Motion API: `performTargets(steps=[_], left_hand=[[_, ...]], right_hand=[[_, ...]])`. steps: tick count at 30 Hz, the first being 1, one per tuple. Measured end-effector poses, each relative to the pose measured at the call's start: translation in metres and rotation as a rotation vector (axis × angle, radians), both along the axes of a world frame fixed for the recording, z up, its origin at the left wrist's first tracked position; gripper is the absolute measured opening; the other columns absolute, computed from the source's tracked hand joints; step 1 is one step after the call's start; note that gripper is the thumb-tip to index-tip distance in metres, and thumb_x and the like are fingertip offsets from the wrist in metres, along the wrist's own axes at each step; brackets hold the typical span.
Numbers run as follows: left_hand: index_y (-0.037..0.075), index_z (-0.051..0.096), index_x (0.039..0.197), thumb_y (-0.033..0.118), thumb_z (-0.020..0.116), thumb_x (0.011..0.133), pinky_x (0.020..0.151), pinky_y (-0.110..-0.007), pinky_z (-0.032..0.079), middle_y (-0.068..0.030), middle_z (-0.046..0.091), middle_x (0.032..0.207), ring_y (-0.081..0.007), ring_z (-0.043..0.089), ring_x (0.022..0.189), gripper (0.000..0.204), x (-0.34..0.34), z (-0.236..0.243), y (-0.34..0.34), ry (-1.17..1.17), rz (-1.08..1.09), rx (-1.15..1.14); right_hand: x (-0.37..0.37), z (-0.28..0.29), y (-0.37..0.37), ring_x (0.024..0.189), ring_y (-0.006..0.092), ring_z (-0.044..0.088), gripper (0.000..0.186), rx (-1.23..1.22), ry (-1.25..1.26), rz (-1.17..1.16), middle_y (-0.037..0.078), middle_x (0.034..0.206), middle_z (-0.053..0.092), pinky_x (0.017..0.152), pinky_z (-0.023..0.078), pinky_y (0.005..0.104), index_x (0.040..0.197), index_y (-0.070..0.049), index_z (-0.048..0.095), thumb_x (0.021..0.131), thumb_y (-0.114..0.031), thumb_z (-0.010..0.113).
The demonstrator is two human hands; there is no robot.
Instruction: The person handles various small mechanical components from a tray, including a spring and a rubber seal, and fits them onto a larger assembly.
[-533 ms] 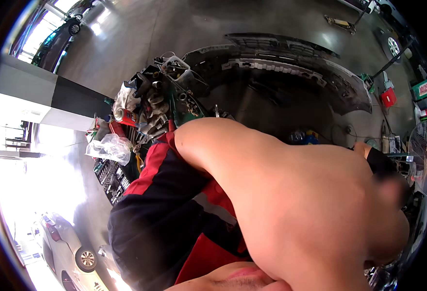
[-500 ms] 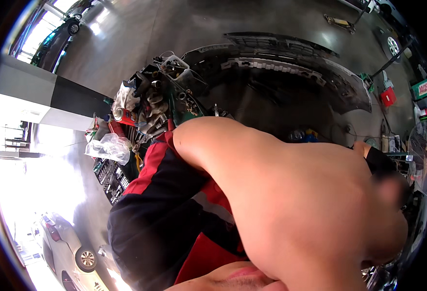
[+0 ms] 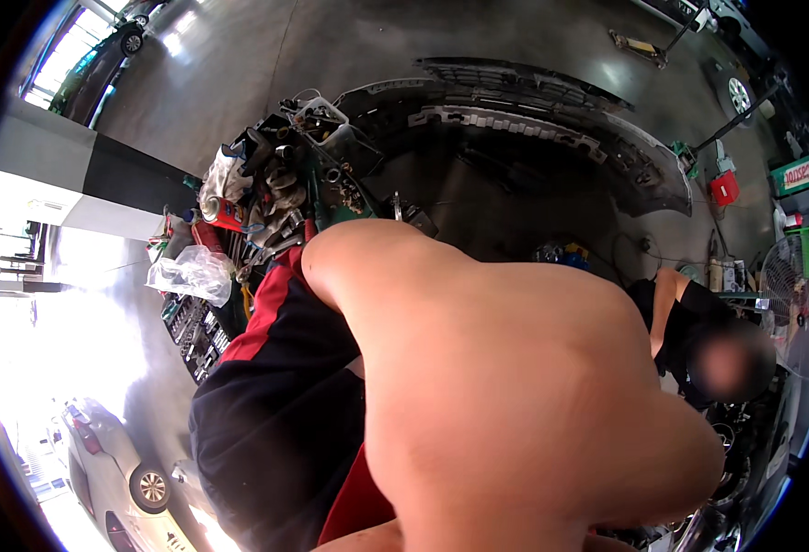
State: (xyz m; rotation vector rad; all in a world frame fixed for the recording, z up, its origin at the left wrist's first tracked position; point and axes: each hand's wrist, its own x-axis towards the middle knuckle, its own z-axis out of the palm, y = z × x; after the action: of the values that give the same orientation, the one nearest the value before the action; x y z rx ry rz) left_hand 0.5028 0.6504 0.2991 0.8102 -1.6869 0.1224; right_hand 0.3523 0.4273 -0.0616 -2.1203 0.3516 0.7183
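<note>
My left arm (image 3: 358, 253) comes bare out of a dark sleeve with a red band (image 3: 280, 285) and is bent back toward the camera. My left hand (image 3: 533, 396), large and blurred up close, fills the middle and lower right of the view. Its fingers are hidden or smeared, so what it touches or holds cannot be made out. My right hand does not appear. Beyond the bent arm lie a heap of tools and parts (image 3: 285, 184), a red can (image 3: 225, 216), a clear plastic bag (image 3: 193, 274) and an open socket set (image 3: 193, 336).
A dark car bumper (image 3: 515, 115) lies on the floor ahead. At the right, a person in dark clothing (image 3: 699, 313) bends near engine parts (image 3: 735, 451) and a fan (image 3: 786, 281). A red box (image 3: 724, 189) stands farther off. A silver car (image 3: 114, 469) stands at lower left.
My left hand and arm have shifted left in view, uncovering more of the person at the right. The whole surroundings have slid slightly left.
</note>
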Motion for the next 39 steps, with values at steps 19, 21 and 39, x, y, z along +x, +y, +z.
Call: performTargets(steps=[19,21,39], left_hand=[[0.033,0.041,0.134,0.008,0.057,0.078,0.034,-0.029,0.029,-0.0045,0.057,0.073,-0.0161,0.045,0.043,0.063,-0.013,0.0,-0.038,-0.004,0.047,-0.071],[0.033,0.041,0.134,0.007,0.057,0.078,0.034,-0.029,0.029,-0.0045,0.057,0.073,-0.0157,0.045,0.043,0.064,-0.011,0.001,-0.027,-0.005,0.056,-0.058],[0.038,0.034,0.141,0.001,0.055,0.079,0.034,-0.025,0.028,-0.0038,0.06,0.075,-0.0121,0.044,0.043,0.075,-0.017,-0.015,0.018,-0.007,-0.112,0.06]], right_hand=[[-0.03,-0.073,-0.033,0.101,0.035,0.061,0.032,-0.009,0.02,0.03,0.018,0.111,0.064,0.084,0.049,0.0413,0.116,-0.007,0.063,0.098,-0.028,0.048],[-0.028,-0.077,-0.036,0.101,0.0354,0.06,0.032,-0.006,0.016,0.039,0.018,0.111,0.064,0.084,0.049,0.0415,0.117,-0.007,0.063,0.098,-0.028,0.048],[-0.029,0.005,-0.005,0.094,0.0248,0.064,0.034,0.14,-0.03,-0.278,0.015,0.101,0.067,0.084,0.048,0.0343,0.109,-0.001,0.064,0.094,-0.031,0.057]])
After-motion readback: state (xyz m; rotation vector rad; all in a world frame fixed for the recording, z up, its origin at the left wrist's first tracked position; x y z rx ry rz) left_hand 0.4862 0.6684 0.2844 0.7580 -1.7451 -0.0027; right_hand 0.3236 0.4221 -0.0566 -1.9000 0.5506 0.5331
